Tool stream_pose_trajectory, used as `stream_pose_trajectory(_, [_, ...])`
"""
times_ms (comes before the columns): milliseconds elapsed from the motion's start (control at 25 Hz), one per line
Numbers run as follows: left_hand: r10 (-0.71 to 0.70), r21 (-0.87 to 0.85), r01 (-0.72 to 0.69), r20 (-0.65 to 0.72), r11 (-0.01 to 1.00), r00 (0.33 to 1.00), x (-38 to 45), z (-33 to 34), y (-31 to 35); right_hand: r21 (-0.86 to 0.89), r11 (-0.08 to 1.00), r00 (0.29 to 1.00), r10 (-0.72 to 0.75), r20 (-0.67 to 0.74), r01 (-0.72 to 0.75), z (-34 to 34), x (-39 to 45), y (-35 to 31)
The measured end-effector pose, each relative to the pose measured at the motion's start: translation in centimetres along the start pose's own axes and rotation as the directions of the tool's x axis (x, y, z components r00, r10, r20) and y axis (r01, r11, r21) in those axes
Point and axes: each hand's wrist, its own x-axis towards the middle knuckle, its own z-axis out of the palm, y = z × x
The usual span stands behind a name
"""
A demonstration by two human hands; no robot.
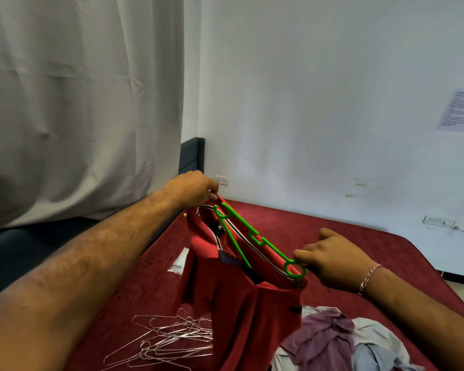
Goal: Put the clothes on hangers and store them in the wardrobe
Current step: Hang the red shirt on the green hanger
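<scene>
a: item one, near the bed's (346, 236) front edge on the left?
b: wire hangers (169, 341), loose heap, kept in reach as stock.
a: item two?
b: left hand (196, 187), pinching the red shirt (241, 303) at its collar end, lifted above the bed so the body hangs free.
a: item three?
b: green hanger (255, 236), slanted inside the neck opening; likely being seated in the shoulders.
a: item four?
b: right hand (332, 259), fingers curled on the hanger's lower end, steadying it.
a: last?
b: clothes pile (340, 341), front right, awaiting hangers.
</scene>
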Motion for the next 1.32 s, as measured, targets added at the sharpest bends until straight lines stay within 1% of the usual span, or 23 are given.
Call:
stream_pose_trajectory(80, [0.023, -0.042, -0.024, -0.031, 0.999, 0.999, 0.1, -0.4, 1.6, 0.019, 0.999, 1.0, -0.028, 0.008, 0.028, 0.6, -0.2, -0.1])
stream_pose_trajectory(160, [0.093, -0.051, -0.097, -0.074, 0.994, 0.993, 0.2, -0.7, 3.9, 0.058, 0.996, 0.998, -0.067, 0.012, 0.066, 1.2, 0.0, -0.7])
stream_pose_trajectory(280, [0.293, 0.101, -0.292, 0.0, 0.951, 0.956, 0.5, -1.0, 8.3, 0.086, 0.991, 0.994, -0.105, 0.016, 0.104, 1.7, 0.7, -1.1])
stream_pose_trajectory(320, [0.334, 0.113, -0.337, 0.048, 0.935, 0.941, 0.5, -0.8, 9.4, 0.108, 0.991, 0.997, -0.075, 0.005, 0.074, 1.8, 0.8, -0.9])
stream_pose_trajectory(400, [0.33, 0.089, -0.335, 0.07, 0.938, 0.941, 0.7, -0.4, 10.3, 0.197, 0.972, 0.992, 0.126, 0.016, -0.127, 1.8, 0.5, -0.2])
stream_pose_trajectory(440, [0.277, 0.069, -0.279, 0.034, 0.958, 0.96, 0.7, -0.1, 10.0, 0.286, 0.913, 0.956, 0.281, 0.082, -0.292, 1.6, 0.3, 0.3])
stream_pose_trajectory(480, [0.195, 0.039, -0.194, -0.03, 0.98, 0.98, 0.8, 0.5, 9.3, 0.424, 0.793, 0.897, 0.42, 0.137, -0.437, 1.4, -0.1, 0.5])
stream_pose_trajectory(520, [0.098, -0.023, -0.101, -0.123, 0.995, 0.988, 0.9, 1.1, 8.5, 0.588, 0.621, 0.83, 0.533, 0.168, -0.518, 1.6, -0.4, 0.7])
stream_pose_trajectory(560, [-0.014, -0.133, -0.015, -0.216, 0.991, 0.976, 1.1, 1.9, 7.6, 0.732, 0.427, 0.755, 0.63, 0.181, -0.531, 1.9, -0.7, 0.7])
stream_pose_trajectory(600, [-0.141, -0.277, 0.06, -0.283, 0.959, 0.949, 1.3, 2.6, 7.0, 0.83, 0.26, 0.686, 0.703, 0.187, -0.493, 2.3, -0.7, 0.6])
stream_pose_trajectory(640, [-0.286, -0.416, 0.147, -0.296, 0.898, 0.911, 1.6, 3.1, 6.5, 0.883, 0.137, 0.645, 0.734, 0.213, -0.448, 2.7, -0.8, 0.5])
stream_pose_trajectory(680, [-0.42, -0.529, 0.228, -0.277, 0.817, 0.864, 1.9, 3.6, 6.2, 0.91, 0.063, 0.64, 0.731, 0.237, -0.409, 3.2, -0.8, 0.3])
stream_pose_trajectory(760, [-0.601, -0.688, 0.324, -0.204, 0.65, 0.773, 2.3, 3.8, 5.8, 0.921, 0.042, 0.659, 0.712, 0.244, -0.387, 4.0, -1.0, -0.2])
stream_pose_trajectory(840, [-0.723, -0.824, 0.328, -0.134, 0.461, 0.678, 2.4, 4.0, 4.7, 0.943, -0.033, 0.606, 0.758, 0.24, -0.332, 4.7, -1.5, -0.2])
stream_pose_trajectory(880, [-0.775, -0.888, 0.315, -0.071, 0.336, 0.629, 2.4, 4.2, 4.0, 0.955, -0.092, 0.562, 0.791, 0.242, -0.282, 5.1, -1.9, -0.1])
stream_pose_trajectory(920, [-0.811, -0.944, 0.277, 0.019, 0.178, 0.585, 2.3, 4.4, 3.2, 0.962, -0.15, 0.53, 0.809, 0.252, -0.228, 5.4, -2.4, -0.1])
stream_pose_trajectory(960, [-0.815, -0.971, 0.236, 0.117, 0.026, 0.567, 2.1, 4.6, 2.9, 0.962, -0.187, 0.527, 0.808, 0.265, -0.198, 5.7, -2.7, -0.2])
stream_pose_trajectory(1000, [-0.791, -0.975, 0.208, 0.192, -0.083, 0.581, 2.0, 4.8, 3.0, 0.963, -0.191, 0.553, 0.79, 0.266, -0.19, 5.8, -2.9, -0.4])
stream_pose_trajectory(1040, [-0.752, -0.971, 0.205, 0.226, -0.123, 0.619, 1.9, 4.8, 3.3, 0.964, -0.172, 0.592, 0.763, 0.26, -0.203, 6.1, -3.0, -0.7])
stream_pose_trajectory(1080, [-0.71, -0.972, 0.218, 0.216, -0.09, 0.67, 2.0, 4.9, 3.6, 0.966, -0.148, 0.634, 0.731, 0.252, -0.213, 6.3, -2.9, -1.1])
stream_pose_trajectory(1160, [-0.604, -0.963, 0.257, 0.16, 0.076, 0.781, 2.0, 4.2, 4.2, 0.967, -0.117, 0.702, 0.668, 0.246, -0.228, 6.7, -2.8, -1.6])
stream_pose_trajectory(1240, [-0.46, -0.936, 0.263, 0.132, 0.233, 0.878, 1.7, 2.8, 4.3, 0.956, -0.038, 0.736, 0.63, 0.25, -0.291, 7.5, -2.7, -2.1])
stream_pose_trajectory(1320, [-0.315, -0.899, 0.262, 0.151, 0.35, 0.937, 1.4, 1.6, 4.2, 0.926, 0.078, 0.753, 0.609, 0.249, -0.369, 8.2, -2.5, -2.8])
